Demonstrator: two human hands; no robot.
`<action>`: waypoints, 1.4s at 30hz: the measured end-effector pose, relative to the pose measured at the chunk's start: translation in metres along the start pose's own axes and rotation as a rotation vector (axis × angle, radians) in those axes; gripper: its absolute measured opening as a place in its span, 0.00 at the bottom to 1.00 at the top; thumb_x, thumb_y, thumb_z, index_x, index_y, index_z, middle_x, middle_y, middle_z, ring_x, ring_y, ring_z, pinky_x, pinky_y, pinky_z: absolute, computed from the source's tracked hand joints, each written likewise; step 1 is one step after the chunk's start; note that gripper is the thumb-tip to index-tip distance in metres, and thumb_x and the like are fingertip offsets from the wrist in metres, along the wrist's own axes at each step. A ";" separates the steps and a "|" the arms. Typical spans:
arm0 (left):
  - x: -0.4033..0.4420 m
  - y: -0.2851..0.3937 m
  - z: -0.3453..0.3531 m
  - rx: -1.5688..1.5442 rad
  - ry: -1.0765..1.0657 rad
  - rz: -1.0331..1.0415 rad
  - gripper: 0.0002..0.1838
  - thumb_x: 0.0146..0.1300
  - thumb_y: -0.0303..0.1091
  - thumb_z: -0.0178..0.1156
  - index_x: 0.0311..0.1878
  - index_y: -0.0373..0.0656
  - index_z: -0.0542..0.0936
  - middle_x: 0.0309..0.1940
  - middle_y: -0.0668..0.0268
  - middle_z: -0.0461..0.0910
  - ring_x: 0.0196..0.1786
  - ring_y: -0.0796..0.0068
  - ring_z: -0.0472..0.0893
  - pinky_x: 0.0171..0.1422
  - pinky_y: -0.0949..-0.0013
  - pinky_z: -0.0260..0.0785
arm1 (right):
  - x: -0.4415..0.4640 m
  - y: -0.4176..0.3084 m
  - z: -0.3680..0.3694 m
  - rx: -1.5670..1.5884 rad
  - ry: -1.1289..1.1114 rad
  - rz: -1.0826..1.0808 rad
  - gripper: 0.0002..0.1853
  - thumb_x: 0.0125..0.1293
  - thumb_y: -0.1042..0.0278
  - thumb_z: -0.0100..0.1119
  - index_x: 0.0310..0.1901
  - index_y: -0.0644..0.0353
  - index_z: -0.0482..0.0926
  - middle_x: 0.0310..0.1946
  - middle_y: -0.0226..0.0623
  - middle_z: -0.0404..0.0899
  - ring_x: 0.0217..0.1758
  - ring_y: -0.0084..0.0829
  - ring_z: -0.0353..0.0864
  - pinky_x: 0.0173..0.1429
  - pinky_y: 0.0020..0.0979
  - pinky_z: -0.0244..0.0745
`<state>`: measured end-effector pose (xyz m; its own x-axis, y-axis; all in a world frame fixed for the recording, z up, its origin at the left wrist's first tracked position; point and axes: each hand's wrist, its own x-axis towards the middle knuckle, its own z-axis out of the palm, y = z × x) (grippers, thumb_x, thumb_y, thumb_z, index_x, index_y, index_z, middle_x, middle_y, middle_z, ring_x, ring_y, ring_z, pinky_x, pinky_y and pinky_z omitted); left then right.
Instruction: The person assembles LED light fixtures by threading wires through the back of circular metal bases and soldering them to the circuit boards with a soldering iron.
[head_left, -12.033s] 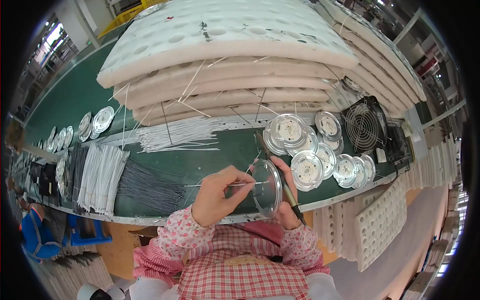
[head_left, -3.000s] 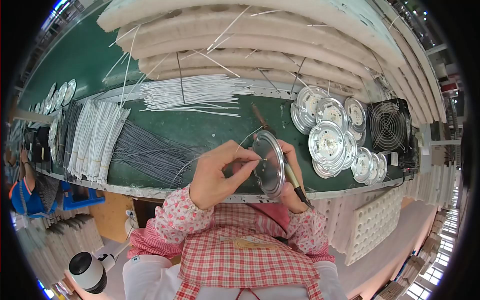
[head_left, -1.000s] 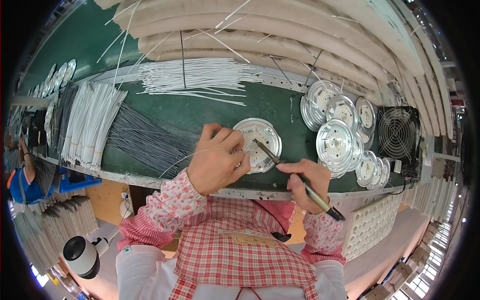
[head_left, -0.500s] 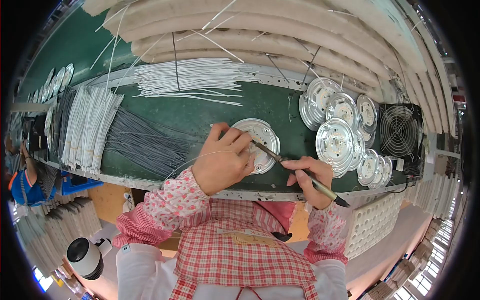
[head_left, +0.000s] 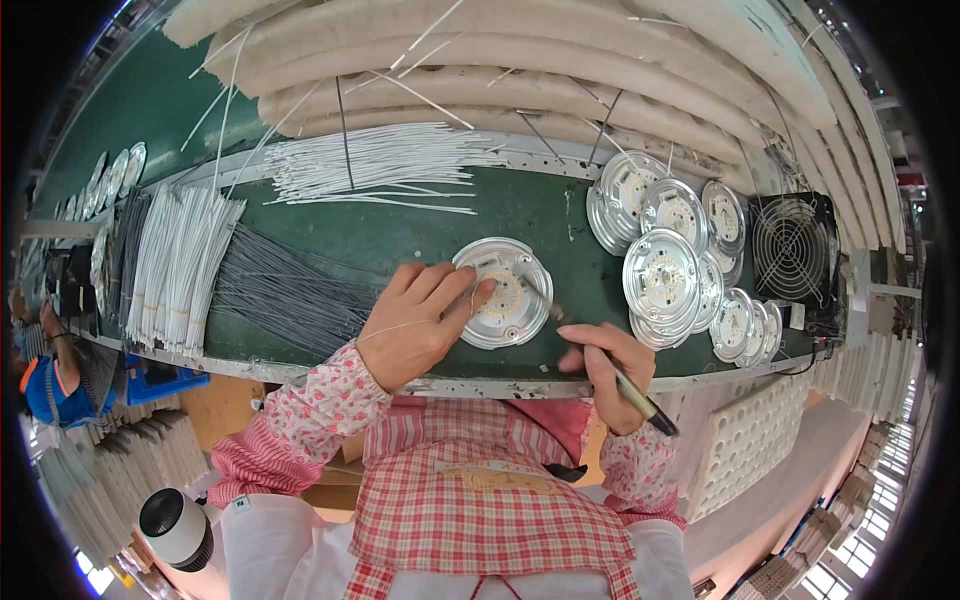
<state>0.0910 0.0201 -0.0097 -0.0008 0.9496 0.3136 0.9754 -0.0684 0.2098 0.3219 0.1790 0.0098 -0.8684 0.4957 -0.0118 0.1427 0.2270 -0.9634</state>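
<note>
A round clear-rimmed disc (head_left: 503,325) with a circuit board in its middle lies on the green bench. My left hand (head_left: 420,318) rests at its left side, fingertips over the board, pinching a thin white wire (head_left: 392,328) that trails back across the hand. Held like a pen in my right hand (head_left: 612,372) is a soldering iron (head_left: 634,393); its front end, blurred, points up-left over the disc's right part. Whether the tip touches the board cannot be made out.
Stacked discs (head_left: 662,284) stand to the right beside a black fan (head_left: 793,248). White wires (head_left: 370,160) lie behind, with bundled white wires (head_left: 178,275) and loose grey wires (head_left: 290,290) at left. Foam trays (head_left: 480,45) are piled at the back. A co-worker (head_left: 55,375) is at far left.
The disc, earlier held upright between my hands, now lies flat on the bench. Since the last frame, my left hand has shifted slightly left and the iron's tip has drawn off the wire end.
</note>
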 end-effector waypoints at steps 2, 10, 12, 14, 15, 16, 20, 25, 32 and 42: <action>0.000 -0.001 -0.001 0.002 -0.012 0.011 0.27 0.56 0.28 0.61 0.62 0.39 0.78 0.53 0.63 0.76 0.57 0.65 0.76 0.58 0.61 0.67 | 0.020 0.002 0.015 -0.438 0.082 -0.254 0.25 0.63 0.63 0.69 0.59 0.62 0.79 0.43 0.47 0.83 0.44 0.40 0.85 0.50 0.37 0.78; 0.012 -0.018 -0.028 -0.452 -0.141 -0.113 0.34 0.44 0.26 0.64 0.62 0.45 0.80 0.56 0.57 0.76 0.57 0.54 0.76 0.62 0.57 0.70 | 0.046 -0.005 0.042 -0.703 0.220 -0.427 0.37 0.50 0.52 0.79 0.61 0.58 0.76 0.45 0.44 0.82 0.50 0.46 0.82 0.55 0.42 0.73; 0.015 -0.025 -0.030 -0.606 -0.137 -0.153 0.31 0.47 0.26 0.64 0.60 0.45 0.81 0.56 0.56 0.76 0.57 0.52 0.77 0.62 0.58 0.71 | 0.043 -0.018 0.048 -0.675 0.281 -0.368 0.35 0.50 0.50 0.79 0.57 0.57 0.78 0.43 0.41 0.83 0.47 0.43 0.83 0.52 0.40 0.72; 0.017 -0.027 -0.030 -0.653 -0.126 -0.151 0.29 0.48 0.26 0.64 0.59 0.44 0.82 0.56 0.56 0.76 0.58 0.53 0.77 0.64 0.58 0.70 | 0.043 -0.029 0.050 -0.686 0.304 -0.310 0.32 0.50 0.49 0.79 0.54 0.56 0.79 0.41 0.37 0.84 0.43 0.40 0.83 0.49 0.39 0.71; 0.018 -0.028 -0.029 -0.676 -0.119 -0.149 0.28 0.49 0.26 0.64 0.59 0.44 0.82 0.56 0.56 0.76 0.58 0.54 0.77 0.64 0.58 0.70 | 0.043 -0.032 0.051 -0.692 0.316 -0.282 0.31 0.50 0.48 0.79 0.52 0.55 0.79 0.40 0.36 0.84 0.41 0.39 0.83 0.47 0.38 0.71; 0.019 -0.028 -0.030 -0.675 -0.127 -0.149 0.27 0.51 0.26 0.63 0.59 0.43 0.82 0.55 0.56 0.77 0.59 0.54 0.77 0.65 0.59 0.70 | 0.042 -0.034 0.052 -0.699 0.322 -0.272 0.31 0.50 0.48 0.79 0.51 0.55 0.79 0.39 0.35 0.84 0.40 0.38 0.83 0.46 0.38 0.71; 0.018 -0.027 -0.032 -0.690 -0.143 -0.158 0.27 0.51 0.25 0.62 0.59 0.43 0.82 0.56 0.56 0.77 0.61 0.55 0.77 0.66 0.59 0.69 | 0.038 -0.038 0.055 -0.688 0.349 -0.234 0.30 0.50 0.48 0.79 0.50 0.54 0.79 0.37 0.33 0.84 0.37 0.37 0.82 0.44 0.37 0.72; 0.014 -0.026 -0.039 -0.618 -0.151 -0.129 0.26 0.53 0.23 0.60 0.59 0.43 0.81 0.56 0.57 0.78 0.61 0.55 0.78 0.66 0.59 0.69 | 0.028 -0.032 0.053 -0.683 0.309 -0.235 0.31 0.49 0.49 0.79 0.51 0.55 0.79 0.40 0.38 0.83 0.41 0.41 0.82 0.45 0.39 0.73; 0.033 -0.052 -0.021 -0.169 0.119 -0.182 0.11 0.61 0.25 0.63 0.48 0.43 0.80 0.48 0.59 0.81 0.52 0.56 0.80 0.56 0.57 0.71 | -0.004 -0.014 0.035 -0.762 0.229 -0.469 0.29 0.49 0.51 0.79 0.48 0.61 0.82 0.34 0.42 0.80 0.43 0.43 0.82 0.45 0.42 0.77; 0.059 -0.088 -0.006 -0.065 0.132 -0.163 0.06 0.64 0.24 0.62 0.42 0.43 0.77 0.35 0.60 0.82 0.38 0.57 0.82 0.48 0.58 0.70 | 0.010 -0.032 0.020 -0.353 0.295 -0.064 0.14 0.62 0.72 0.72 0.48 0.63 0.81 0.26 0.37 0.79 0.24 0.26 0.78 0.32 0.26 0.73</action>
<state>0.0038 0.0801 -0.0037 -0.1901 0.9015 0.3888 0.9436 0.0585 0.3258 0.2995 0.1595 0.0353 -0.7157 0.6772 0.1707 0.2906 0.5110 -0.8090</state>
